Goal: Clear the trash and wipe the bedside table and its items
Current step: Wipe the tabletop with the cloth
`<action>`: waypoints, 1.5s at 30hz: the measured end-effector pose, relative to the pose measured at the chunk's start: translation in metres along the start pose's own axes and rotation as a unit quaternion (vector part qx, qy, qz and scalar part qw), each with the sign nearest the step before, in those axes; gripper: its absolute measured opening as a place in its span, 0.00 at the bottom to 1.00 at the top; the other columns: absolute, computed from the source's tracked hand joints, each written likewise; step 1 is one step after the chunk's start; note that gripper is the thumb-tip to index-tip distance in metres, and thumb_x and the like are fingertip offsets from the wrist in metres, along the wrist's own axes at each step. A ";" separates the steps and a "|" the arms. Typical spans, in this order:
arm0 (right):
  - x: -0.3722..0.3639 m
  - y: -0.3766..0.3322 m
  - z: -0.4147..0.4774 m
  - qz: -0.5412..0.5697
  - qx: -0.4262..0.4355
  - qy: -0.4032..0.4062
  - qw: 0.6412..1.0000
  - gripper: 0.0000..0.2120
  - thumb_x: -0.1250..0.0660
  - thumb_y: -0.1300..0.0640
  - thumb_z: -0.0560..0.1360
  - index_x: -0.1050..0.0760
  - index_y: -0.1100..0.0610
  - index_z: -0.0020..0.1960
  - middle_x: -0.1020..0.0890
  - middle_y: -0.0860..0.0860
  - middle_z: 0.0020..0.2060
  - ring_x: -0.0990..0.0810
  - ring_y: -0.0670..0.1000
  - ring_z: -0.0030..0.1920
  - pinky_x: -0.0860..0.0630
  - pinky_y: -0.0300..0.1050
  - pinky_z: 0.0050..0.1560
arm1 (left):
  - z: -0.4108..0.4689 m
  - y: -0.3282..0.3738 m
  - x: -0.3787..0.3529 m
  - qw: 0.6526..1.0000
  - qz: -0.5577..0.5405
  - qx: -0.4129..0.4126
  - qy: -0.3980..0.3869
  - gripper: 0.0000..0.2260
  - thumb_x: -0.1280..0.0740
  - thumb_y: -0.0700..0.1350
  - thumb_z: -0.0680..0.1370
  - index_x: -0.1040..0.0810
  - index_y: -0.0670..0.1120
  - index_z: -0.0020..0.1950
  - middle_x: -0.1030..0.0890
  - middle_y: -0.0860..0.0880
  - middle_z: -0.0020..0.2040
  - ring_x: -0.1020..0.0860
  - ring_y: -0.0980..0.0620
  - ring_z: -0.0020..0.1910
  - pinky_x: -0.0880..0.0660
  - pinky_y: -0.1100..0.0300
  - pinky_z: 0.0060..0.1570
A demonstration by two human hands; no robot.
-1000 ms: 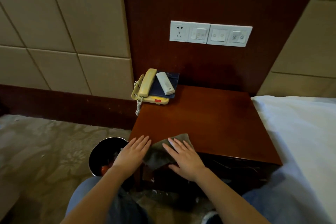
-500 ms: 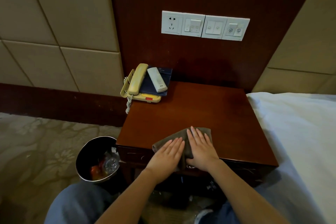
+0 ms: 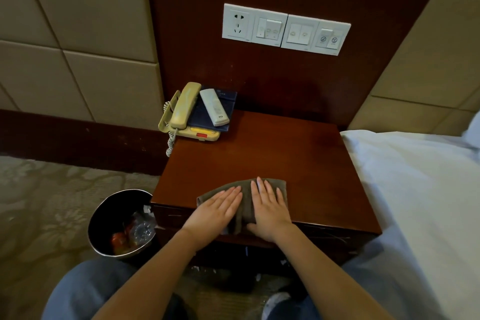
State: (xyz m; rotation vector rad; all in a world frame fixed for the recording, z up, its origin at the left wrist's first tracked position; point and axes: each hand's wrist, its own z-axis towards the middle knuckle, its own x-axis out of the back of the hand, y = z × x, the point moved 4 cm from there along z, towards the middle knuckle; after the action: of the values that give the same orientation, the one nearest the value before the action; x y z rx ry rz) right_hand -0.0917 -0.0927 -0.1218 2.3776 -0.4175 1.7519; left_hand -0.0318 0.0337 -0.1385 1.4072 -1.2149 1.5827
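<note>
A grey-brown cloth (image 3: 246, 191) lies on the front edge of the dark wooden bedside table (image 3: 272, 153) and hangs a little over it. My left hand (image 3: 217, 212) and my right hand (image 3: 270, 209) both press flat on the cloth, side by side, fingers straight. At the table's back left corner stands a cream telephone (image 3: 184, 112) with a coiled cord. A dark blue folder (image 3: 207, 114) rests on the telephone, and a white remote (image 3: 214, 106) lies on the folder. A round metal trash bin (image 3: 122, 223) on the floor, left of the table, holds crumpled plastic and something red.
A white bed (image 3: 415, 202) borders the table on the right. A white socket and switch panel (image 3: 285, 28) sits on the wooden wall panel behind. Patterned carpet (image 3: 52, 202) lies to the left. My knees in blue jeans (image 3: 85, 291) are at the bottom.
Both hands and the cloth have moved right along the table's front edge, from its left corner to near the middle. My left hand came from over the bin onto the cloth.
</note>
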 end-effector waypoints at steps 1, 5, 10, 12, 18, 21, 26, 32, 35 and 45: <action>0.002 -0.009 0.002 -0.004 -0.002 -0.002 1.000 0.48 0.35 0.44 0.76 0.67 0.58 0.77 0.65 0.54 0.77 0.64 0.55 0.77 0.62 0.55 0.75 | -0.005 -0.006 -0.005 1.000 -0.002 -0.003 0.002 0.35 0.44 0.46 0.82 0.70 0.39 0.72 0.64 0.43 0.77 0.63 0.48 0.76 0.68 0.56 0.68; 0.005 -0.056 0.015 -0.002 0.002 -0.003 1.000 0.47 0.35 0.46 0.76 0.67 0.59 0.77 0.65 0.56 0.77 0.65 0.56 0.77 0.62 0.57 0.75 | -0.032 -0.044 -0.008 1.000 0.007 0.002 0.026 0.41 0.36 0.47 0.79 0.67 0.39 0.73 0.58 0.42 0.77 0.60 0.49 0.74 0.64 0.53 0.69; 0.008 -0.118 0.038 -0.005 0.044 0.010 0.999 0.48 0.33 0.48 0.76 0.67 0.59 0.77 0.65 0.56 0.77 0.65 0.56 0.76 0.63 0.58 0.75 | -0.070 -0.096 -0.013 0.998 0.042 0.040 0.024 0.45 0.23 0.50 0.66 0.43 0.38 0.74 0.33 0.42 0.72 0.41 0.50 0.71 0.44 0.54 0.68; 0.010 -0.138 0.047 -0.011 0.059 0.008 0.998 0.48 0.34 0.49 0.76 0.67 0.60 0.77 0.65 0.57 0.76 0.65 0.57 0.76 0.63 0.58 0.75 | -0.079 -0.106 -0.014 0.998 0.039 0.054 0.016 0.43 0.26 0.50 0.69 0.46 0.38 0.75 0.39 0.41 0.75 0.45 0.49 0.74 0.49 0.55 0.70; 0.011 -0.161 0.060 -0.014 0.076 -0.002 0.997 0.47 0.34 0.51 0.76 0.66 0.60 0.77 0.66 0.56 0.76 0.67 0.56 0.76 0.63 0.58 0.75 | -0.086 -0.111 -0.033 0.993 0.054 0.085 0.056 0.36 0.40 0.49 0.80 0.64 0.38 0.72 0.59 0.41 0.76 0.58 0.48 0.76 0.63 0.53 0.70; 0.011 -0.159 0.059 -0.006 0.076 0.003 0.997 0.48 0.33 0.51 0.75 0.66 0.59 0.77 0.66 0.56 0.76 0.67 0.56 0.76 0.64 0.58 0.75 | -0.085 -0.110 -0.033 0.994 0.038 0.096 0.033 0.35 0.42 0.48 0.81 0.67 0.39 0.71 0.65 0.43 0.73 0.65 0.49 0.72 0.68 0.53 0.68; 0.011 -0.157 0.055 0.011 0.083 0.020 0.996 0.48 0.33 0.50 0.75 0.65 0.57 0.78 0.66 0.54 0.76 0.66 0.54 0.76 0.64 0.56 0.75 | -0.081 -0.104 -0.022 0.988 -0.026 0.151 0.024 0.38 0.30 0.47 0.74 0.50 0.39 0.74 0.45 0.41 0.76 0.43 0.48 0.75 0.53 0.52 0.71; 0.005 -0.126 0.039 0.017 0.099 0.039 0.994 0.43 0.38 0.46 0.78 0.65 0.54 0.78 0.64 0.51 0.77 0.64 0.52 0.77 0.65 0.53 0.74 | -0.069 -0.086 -0.016 0.984 -0.003 0.174 -0.025 0.41 0.21 0.47 0.65 0.35 0.36 0.71 0.33 0.39 0.72 0.32 0.45 0.71 0.43 0.51 0.68; -0.001 -0.095 0.028 0.020 0.094 0.043 0.994 0.42 0.39 0.44 0.78 0.65 0.53 0.78 0.64 0.50 0.77 0.64 0.51 0.77 0.65 0.53 0.74 | -0.050 -0.070 -0.017 0.988 -0.010 0.150 -0.017 0.42 0.16 0.46 0.49 0.22 0.36 0.61 0.21 0.40 0.61 0.21 0.45 0.59 0.31 0.50 0.59; -0.012 0.041 -0.011 0.059 0.042 0.052 0.996 0.46 0.37 0.38 0.75 0.64 0.52 0.78 0.62 0.49 0.78 0.62 0.50 0.77 0.64 0.53 0.74 | 0.028 0.022 0.023 1.000 0.001 0.019 -0.011 0.43 0.21 0.49 0.63 0.37 0.38 0.71 0.34 0.41 0.72 0.35 0.49 0.70 0.41 0.51 0.66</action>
State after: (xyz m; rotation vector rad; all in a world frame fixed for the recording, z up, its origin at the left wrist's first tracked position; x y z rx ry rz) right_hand -0.1177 -0.1266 -0.1317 2.3470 -0.4868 1.9722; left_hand -0.0464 -0.0013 -0.1209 1.4512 -1.2042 1.6027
